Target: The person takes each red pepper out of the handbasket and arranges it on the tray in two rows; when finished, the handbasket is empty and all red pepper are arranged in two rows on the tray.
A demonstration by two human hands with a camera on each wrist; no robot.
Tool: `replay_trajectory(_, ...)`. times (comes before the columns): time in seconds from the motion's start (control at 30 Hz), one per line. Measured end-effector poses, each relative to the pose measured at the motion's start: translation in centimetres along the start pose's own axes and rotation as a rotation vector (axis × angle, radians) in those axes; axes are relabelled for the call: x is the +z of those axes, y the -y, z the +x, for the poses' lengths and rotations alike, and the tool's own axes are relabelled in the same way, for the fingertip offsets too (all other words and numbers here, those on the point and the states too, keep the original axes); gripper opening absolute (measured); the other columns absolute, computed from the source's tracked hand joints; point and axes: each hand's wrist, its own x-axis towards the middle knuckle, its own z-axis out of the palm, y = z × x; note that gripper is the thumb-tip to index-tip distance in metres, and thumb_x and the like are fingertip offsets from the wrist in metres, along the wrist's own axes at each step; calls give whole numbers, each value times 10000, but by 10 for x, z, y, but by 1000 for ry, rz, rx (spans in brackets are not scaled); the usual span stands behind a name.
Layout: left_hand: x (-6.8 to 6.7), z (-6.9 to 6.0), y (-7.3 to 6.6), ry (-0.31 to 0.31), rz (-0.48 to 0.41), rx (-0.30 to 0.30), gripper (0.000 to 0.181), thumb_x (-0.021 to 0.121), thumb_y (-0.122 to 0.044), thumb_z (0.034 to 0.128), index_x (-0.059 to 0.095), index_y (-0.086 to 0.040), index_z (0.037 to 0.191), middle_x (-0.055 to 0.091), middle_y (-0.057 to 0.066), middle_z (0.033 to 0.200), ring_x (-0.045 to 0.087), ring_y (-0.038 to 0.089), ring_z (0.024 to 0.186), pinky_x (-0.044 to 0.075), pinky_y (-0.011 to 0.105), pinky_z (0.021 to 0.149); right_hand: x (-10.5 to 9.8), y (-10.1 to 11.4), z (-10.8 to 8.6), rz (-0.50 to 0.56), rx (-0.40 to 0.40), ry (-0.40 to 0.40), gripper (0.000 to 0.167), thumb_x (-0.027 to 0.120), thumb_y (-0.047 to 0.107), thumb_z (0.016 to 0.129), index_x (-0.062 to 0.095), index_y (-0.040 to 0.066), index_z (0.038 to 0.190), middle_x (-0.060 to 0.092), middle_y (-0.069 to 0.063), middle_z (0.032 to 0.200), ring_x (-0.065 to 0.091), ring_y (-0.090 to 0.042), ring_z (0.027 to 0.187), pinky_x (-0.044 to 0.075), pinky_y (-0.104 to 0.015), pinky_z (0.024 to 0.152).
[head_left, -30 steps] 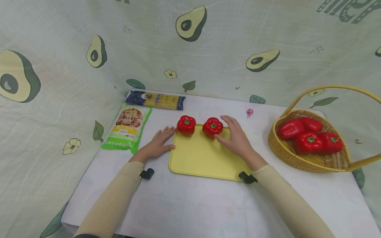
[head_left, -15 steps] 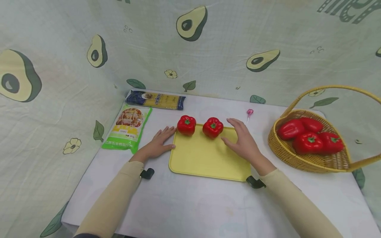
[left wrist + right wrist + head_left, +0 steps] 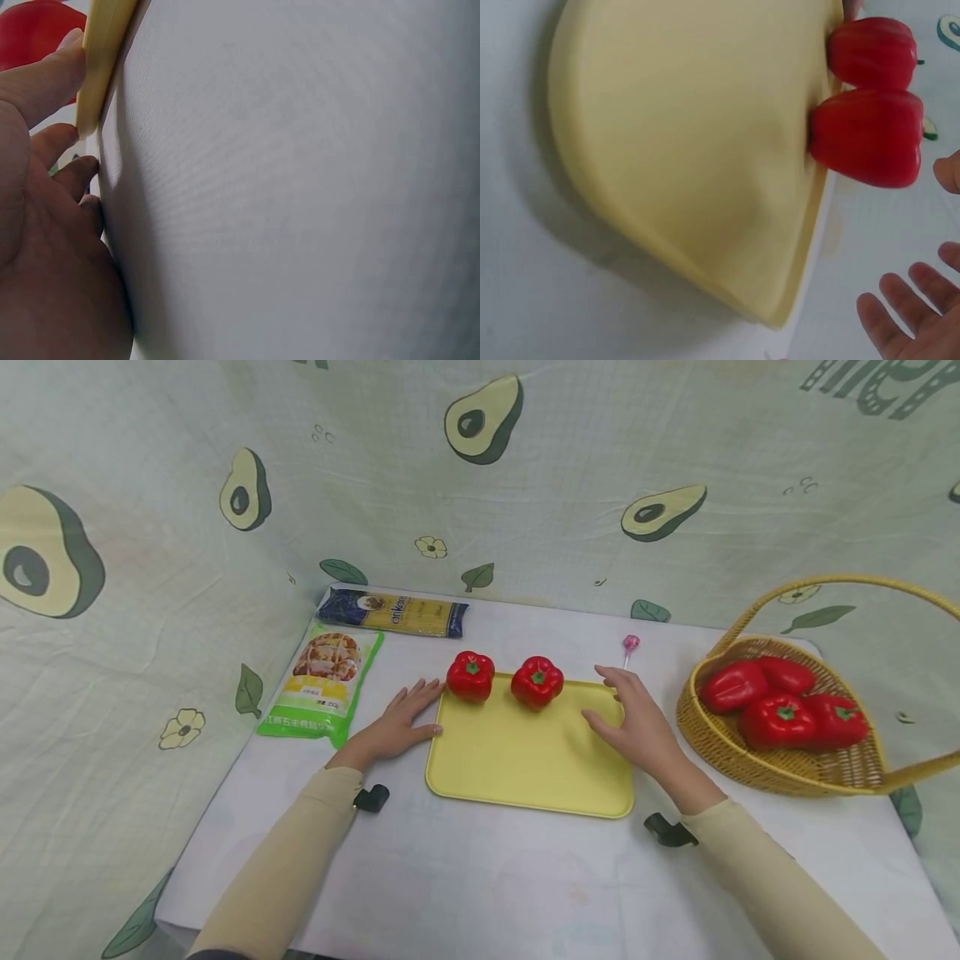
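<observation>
Red peppers [image 3: 535,692] seem light, firm, slick, best cupped round the sides, with left hand [image 3: 392,728] and right hand [image 3: 642,725] spread, gripping nothing.

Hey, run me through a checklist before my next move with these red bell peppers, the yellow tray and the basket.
1. Right hand free: ok. The right hand holds nothing, over the tray's right side.
2. Left hand at the yellow tray: ok. The left hand's thumb is at the left rim.
3. Two red bell peppers standing stem up near the tray's far edge: ok.
4. Left pepper wholly inside the rim: cannot tell. It hides the far left corner.
5. Peppers in the wicker basket: ok. Four red peppers show.
6. Right hand clear of the lollipop: cannot tell. The stick's end meets the hand in the head view.
</observation>
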Motion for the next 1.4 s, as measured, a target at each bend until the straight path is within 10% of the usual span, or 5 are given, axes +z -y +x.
replay_trajectory(0.8, 1, 2, 4, 4, 9, 3, 793, 616, -409, 1013, 190, -192, 1645, 122, 7, 1709, -28, 217, 1574, -64, 430, 1268, -61, -29, -34, -109, 114, -114, 679, 779, 224, 904, 465, 74, 1487, 514, -214, 1381, 529, -405, 1197, 511, -654, 931)
replay_trajectory(0.97, 1, 1, 4, 3, 2, 7, 794, 619, -400, 1012, 189, -187, 1645, 123, 11, 1709, -28, 219, 1573, -67, 431, 1267, -76, -35, -39, -127, 123, -127, 640, 755, 237, 926, 481, 54, 1475, 530, -209, 1335, 552, -393, 1154, 479, -178, 939)
replay_trajectory(1.03, 1, 1, 4, 3, 2, 7, 795, 621, -399, 1011, 190, -189, 1645, 123, 8, 1709, -29, 215, 1573, -66, 431, 1267, -82, -36, -41, -123, 129, -119, 624, 737, 259, 943, 483, 46, 1472, 528, -208, 1335, 555, -397, 1156, 478, -175, 943)
replay_trajectory(1.2, 1, 1, 3, 3, 0, 4, 797, 623, -401, 1009, 190, -194, 1646, 126, 6, 1709, -29, 214, 1574, -62, 440, 1268, -99, -39, -47, -143, 166, -78, 642, 709, 295, 965, 453, 41, 1496, 478, -242, 1406, 509, -451, 1197, 472, -689, 930)
replay_trajectory(1.4, 1, 2, 3, 2, -3, 4, 795, 624, -398, 1009, 192, -192, 1645, 130, 10, 1709, -30, 217, 1574, -61, 444, 1268, -117, -46, -51, -195, 241, -25, 685, 685, 349, 978, 409, 53, 1531, 428, -277, 1434, 464, -489, 1196, 472, -728, 901)
